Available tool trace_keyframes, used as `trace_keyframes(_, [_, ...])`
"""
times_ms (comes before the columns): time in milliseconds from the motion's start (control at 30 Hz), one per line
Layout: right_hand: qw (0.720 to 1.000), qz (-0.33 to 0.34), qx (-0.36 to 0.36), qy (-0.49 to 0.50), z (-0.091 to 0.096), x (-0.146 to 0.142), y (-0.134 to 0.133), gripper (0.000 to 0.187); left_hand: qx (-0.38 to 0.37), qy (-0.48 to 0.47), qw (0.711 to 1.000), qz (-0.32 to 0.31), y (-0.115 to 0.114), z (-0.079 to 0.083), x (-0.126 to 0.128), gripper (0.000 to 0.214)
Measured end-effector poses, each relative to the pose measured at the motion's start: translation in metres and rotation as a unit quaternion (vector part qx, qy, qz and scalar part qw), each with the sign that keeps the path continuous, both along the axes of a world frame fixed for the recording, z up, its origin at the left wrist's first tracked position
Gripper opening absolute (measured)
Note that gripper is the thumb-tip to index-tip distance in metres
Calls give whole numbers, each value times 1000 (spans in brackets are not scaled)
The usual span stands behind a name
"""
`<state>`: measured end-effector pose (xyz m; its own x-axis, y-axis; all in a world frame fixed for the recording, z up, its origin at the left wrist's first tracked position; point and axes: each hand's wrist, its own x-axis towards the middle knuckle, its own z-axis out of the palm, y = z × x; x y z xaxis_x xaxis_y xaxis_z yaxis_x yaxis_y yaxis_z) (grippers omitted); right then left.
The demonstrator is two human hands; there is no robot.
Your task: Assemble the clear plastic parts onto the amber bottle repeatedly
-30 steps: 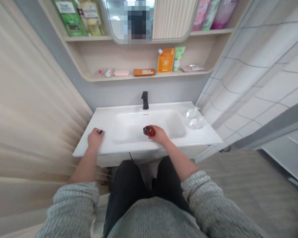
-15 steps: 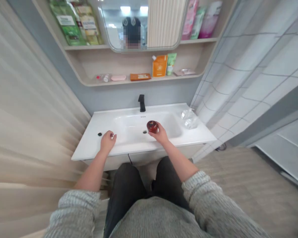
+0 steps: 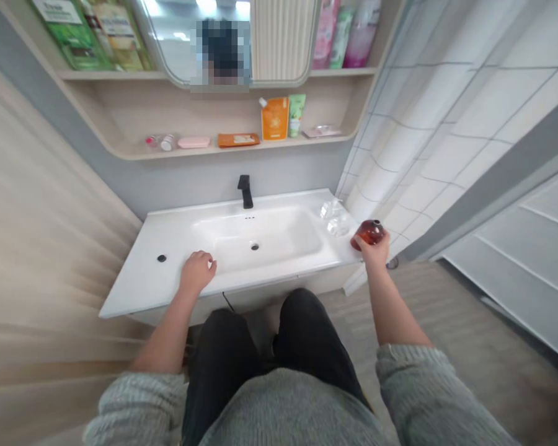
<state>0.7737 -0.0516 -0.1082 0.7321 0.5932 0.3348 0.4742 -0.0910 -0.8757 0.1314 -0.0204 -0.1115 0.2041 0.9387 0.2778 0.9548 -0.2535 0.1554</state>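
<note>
My right hand [image 3: 374, 253] grips a small round amber-red bottle [image 3: 369, 233] and holds it upright at the right end of the white washbasin counter [image 3: 134, 282]. My left hand [image 3: 197, 271] rests on the counter by the basin's left front rim, fingers curled with a small white thing barely showing at the fingertips. A small black cap [image 3: 162, 258] lies on the counter left of that hand. The basin's drain [image 3: 255, 246] sits in the middle of the bowl.
A black tap [image 3: 245, 190] stands behind the basin. Clear crumpled plastic [image 3: 334, 217] lies at the counter's right rear. A wall shelf [image 3: 242, 147] carries an orange pouch [image 3: 274, 118], a green tube and flat packets. Tiled wall is close on the right, slatted panel on the left.
My right hand carried the amber bottle from over the basin to the counter's right end. My left hand left the black cap and moved right to the basin's rim.
</note>
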Motion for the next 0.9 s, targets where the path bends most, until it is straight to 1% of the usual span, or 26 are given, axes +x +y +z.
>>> trace_keyframes(67, [1000,-8,-24,-5,-3,3,2,96,2,-6,1000,0,0,-1,0,19])
trace_keyframes(133, [999,-14,-48,-6,-5,-1,6,95,-1,-13,1000,-1,0,-1,0,19])
trace_keyframes(233, [998,4,-63,-4,-5,-8,10,104,-4,-15,1000,-2,0,0,0,20])
trace_keyframes(300, [998,-2,-45,-31,-1,-12,6,112,-4,-18,1000,0,-1,0,0,20])
trace_keyframes(333, [998,-20,-27,-60,3,-15,3,112,-4,-23,1000,1,0,0,0,19])
trace_keyframes(367, [994,-44,-5,-97,9,-18,-1,108,-5,-29,1000,1,0,0,0,18])
trace_keyframes(433, [979,-77,32,-186,27,-28,-8,91,-7,-37,999,1,1,0,1,17])
trace_keyframes(467, [969,-72,38,-233,39,-34,-9,82,-9,-37,999,0,1,0,1,17])
trace_keyframes(500, [959,-47,33,-277,52,-41,-8,76,-12,-33,999,-1,2,0,0,17])
trace_keyframes(533, [948,-12,16,-317,66,-49,-3,69,-14,-27,1000,0,2,0,0,18])
trace_keyframes(600, [921,55,-43,-383,94,-61,16,58,-17,-16,1000,-2,2,-1,0,20])
trace_keyframes(667, [884,112,-129,-436,117,-68,43,54,-13,-13,1000,-7,2,-1,0,21])
trace_keyframes(733, [835,157,-228,-475,131,-70,71,49,-7,-16,1000,-10,1,-1,-1,23])
trace_keyframes(800, [797,182,-315,-482,136,-68,93,35,-2,-20,1000,-10,-1,0,0,24])
trace_keyframes(833, [791,188,-341,-472,137,-67,101,26,-2,-21,1000,-10,-1,0,0,24])
trace_keyframes(867, [801,188,-336,-458,138,-66,106,18,-2,-22,1000,-11,-1,1,1,24])
trace_keyframes(900, [820,186,-310,-444,138,-65,109,13,-2,-24,1000,-12,-1,1,1,25])
